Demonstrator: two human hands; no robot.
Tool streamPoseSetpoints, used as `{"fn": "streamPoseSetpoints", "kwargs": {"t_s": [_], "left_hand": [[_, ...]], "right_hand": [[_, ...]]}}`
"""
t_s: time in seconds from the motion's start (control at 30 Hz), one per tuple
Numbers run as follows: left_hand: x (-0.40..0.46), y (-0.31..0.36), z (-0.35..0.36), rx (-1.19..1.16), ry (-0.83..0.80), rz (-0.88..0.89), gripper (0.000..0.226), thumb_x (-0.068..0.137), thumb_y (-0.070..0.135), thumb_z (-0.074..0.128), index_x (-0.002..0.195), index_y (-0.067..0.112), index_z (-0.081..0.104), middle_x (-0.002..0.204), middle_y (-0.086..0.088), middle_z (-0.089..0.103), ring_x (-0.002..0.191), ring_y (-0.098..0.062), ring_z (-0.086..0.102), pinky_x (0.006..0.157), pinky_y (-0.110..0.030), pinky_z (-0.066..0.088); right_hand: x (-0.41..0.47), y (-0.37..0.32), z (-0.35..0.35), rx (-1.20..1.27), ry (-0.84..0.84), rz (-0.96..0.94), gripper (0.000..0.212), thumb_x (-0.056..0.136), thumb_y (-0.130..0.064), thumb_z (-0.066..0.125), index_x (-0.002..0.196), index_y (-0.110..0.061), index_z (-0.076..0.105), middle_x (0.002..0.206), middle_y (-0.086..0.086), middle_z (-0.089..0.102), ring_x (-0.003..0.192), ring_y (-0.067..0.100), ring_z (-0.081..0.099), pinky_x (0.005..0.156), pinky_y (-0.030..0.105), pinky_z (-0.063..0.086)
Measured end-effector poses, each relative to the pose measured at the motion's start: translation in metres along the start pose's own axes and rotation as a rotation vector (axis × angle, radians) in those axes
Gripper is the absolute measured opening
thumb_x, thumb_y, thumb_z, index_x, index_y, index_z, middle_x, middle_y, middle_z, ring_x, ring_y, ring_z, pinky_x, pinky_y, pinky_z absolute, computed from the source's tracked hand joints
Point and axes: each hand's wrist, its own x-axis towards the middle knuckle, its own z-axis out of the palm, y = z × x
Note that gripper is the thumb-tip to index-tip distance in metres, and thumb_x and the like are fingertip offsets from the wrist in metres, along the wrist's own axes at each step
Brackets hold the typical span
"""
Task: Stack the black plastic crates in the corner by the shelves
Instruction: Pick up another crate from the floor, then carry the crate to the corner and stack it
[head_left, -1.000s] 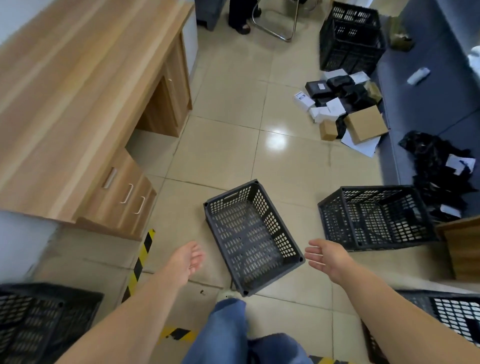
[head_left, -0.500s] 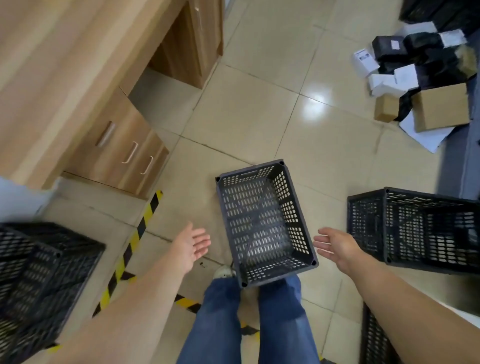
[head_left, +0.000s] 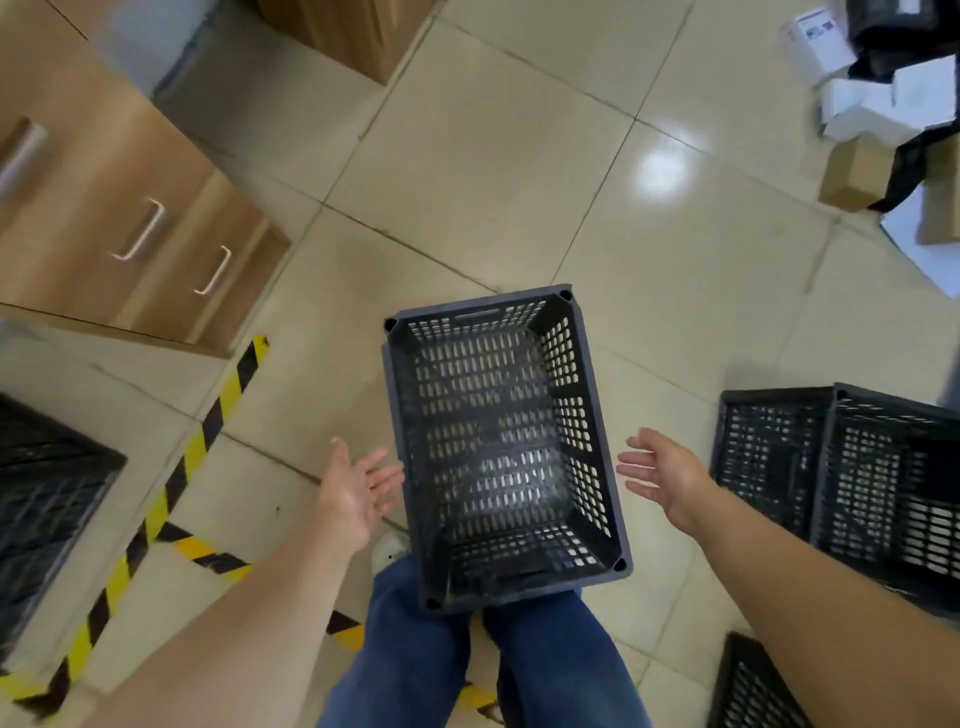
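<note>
An empty black perforated crate (head_left: 501, 447) stands upright on the tile floor right in front of my feet. My left hand (head_left: 358, 486) is open, palm turned inward, its fingertips at the crate's left wall. My right hand (head_left: 662, 475) is open too, palm inward, a short gap from the crate's right wall. Neither hand grips anything. A second black crate (head_left: 852, 483) sits on the floor to the right. Part of a third crate (head_left: 47, 504) shows at the left edge, and another crate's rim (head_left: 748, 686) shows at the bottom right.
A wooden drawer cabinet (head_left: 130, 223) with metal handles stands at the upper left. Yellow-black hazard tape (head_left: 171, 478) runs across the floor on the left. Cardboard and white boxes (head_left: 878, 130) lie scattered at the upper right. My jeans-clad legs (head_left: 467, 665) are below the crate.
The view has closed in on the centre crate and tilted down. Both hands have moved nearer its sides, the left one now reaching its wall.
</note>
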Motion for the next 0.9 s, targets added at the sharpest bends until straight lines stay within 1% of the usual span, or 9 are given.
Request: {"fn": "streamPoseSetpoints", "kwargs": {"t_s": [0.13,0.23,0.37,0.43,0.53,0.6,0.63,0.77,0.9], "left_hand": [[0.041,-0.005,0.013,-0.141,-0.041,0.045,0.08,0.09,0.066,0.008,0.141,0.011,0.036,0.147,-0.013,0.038,0.135,-0.025,0.034,0.109,-0.04,0.023],[0.07,-0.009,0.016,-0.029,0.057,0.086,0.079,0.09,0.065,0.008,0.138,0.011,0.039,0.143,-0.009,0.043,0.122,-0.018,0.042,0.106,-0.037,0.025],[0.1,-0.011,0.012,0.001,0.037,0.082,0.083,0.089,0.067,0.006,0.141,0.009,0.035,0.143,-0.008,0.043,0.13,-0.021,0.038,0.113,-0.04,0.019],[0.109,-0.013,0.01,-0.014,0.025,0.081,0.085,0.088,0.068,0.005,0.14,0.009,0.036,0.141,-0.009,0.046,0.13,-0.022,0.039,0.114,-0.041,0.018],[0.116,-0.014,0.006,-0.081,0.0,0.074,0.087,0.086,0.07,0.006,0.134,0.008,0.045,0.131,-0.01,0.056,0.123,-0.023,0.047,0.112,-0.043,0.023],[0.116,-0.014,0.004,-0.122,-0.001,0.073,0.085,0.086,0.071,0.007,0.124,0.011,0.054,0.123,-0.009,0.061,0.118,-0.021,0.051,0.105,-0.042,0.029],[0.114,-0.012,0.003,-0.134,0.006,0.067,0.083,0.086,0.071,0.008,0.117,0.013,0.058,0.119,-0.008,0.063,0.115,-0.021,0.052,0.1,-0.041,0.032],[0.099,-0.008,-0.002,-0.136,0.003,0.062,0.083,0.086,0.071,0.007,0.11,0.013,0.062,0.114,-0.01,0.065,0.11,-0.022,0.055,0.097,-0.043,0.034],[0.072,-0.002,-0.013,-0.153,0.0,0.062,0.082,0.085,0.072,0.006,0.103,0.014,0.061,0.112,-0.009,0.064,0.106,-0.021,0.054,0.096,-0.041,0.032]], "right_hand": [[0.045,0.007,0.005,0.058,0.002,0.008,0.041,0.095,-0.044,0.038,0.106,-0.01,0.057,0.103,0.008,0.06,0.095,0.022,0.058,0.091,0.039,0.044],[0.072,0.01,0.015,0.05,0.011,-0.005,0.049,0.096,-0.047,0.034,0.115,-0.008,0.056,0.119,0.01,0.054,0.109,0.023,0.051,0.103,0.039,0.036],[0.101,0.008,0.03,0.161,0.017,0.021,0.062,0.095,-0.054,0.027,0.134,-0.01,0.046,0.144,0.01,0.04,0.135,0.022,0.033,0.113,0.038,0.017],[0.112,0.007,0.036,0.225,-0.034,0.06,0.068,0.093,-0.059,0.023,0.139,-0.013,0.04,0.149,0.008,0.036,0.14,0.022,0.027,0.114,0.042,0.016],[0.119,0.007,0.043,0.242,-0.104,0.065,0.071,0.09,-0.064,0.022,0.137,-0.014,0.042,0.133,0.008,0.051,0.119,0.026,0.049,0.093,0.045,0.042],[0.118,0.006,0.045,0.162,-0.065,0.046,0.067,0.091,-0.063,0.023,0.128,-0.015,0.049,0.113,0.006,0.061,0.097,0.022,0.057,0.069,0.037,0.044],[0.116,0.005,0.045,0.127,-0.044,0.037,0.065,0.091,-0.063,0.023,0.123,-0.016,0.052,0.106,0.006,0.062,0.092,0.02,0.058,0.066,0.035,0.042],[0.103,0.005,0.042,0.072,-0.01,0.022,0.064,0.09,-0.064,0.021,0.111,-0.015,0.058,0.099,0.009,0.064,0.092,0.021,0.058,0.083,0.039,0.039],[0.069,0.003,0.04,0.101,0.022,0.023,0.062,0.091,-0.064,0.021,0.098,-0.016,0.06,0.098,0.009,0.064,0.093,0.023,0.058,0.083,0.04,0.04]]}}
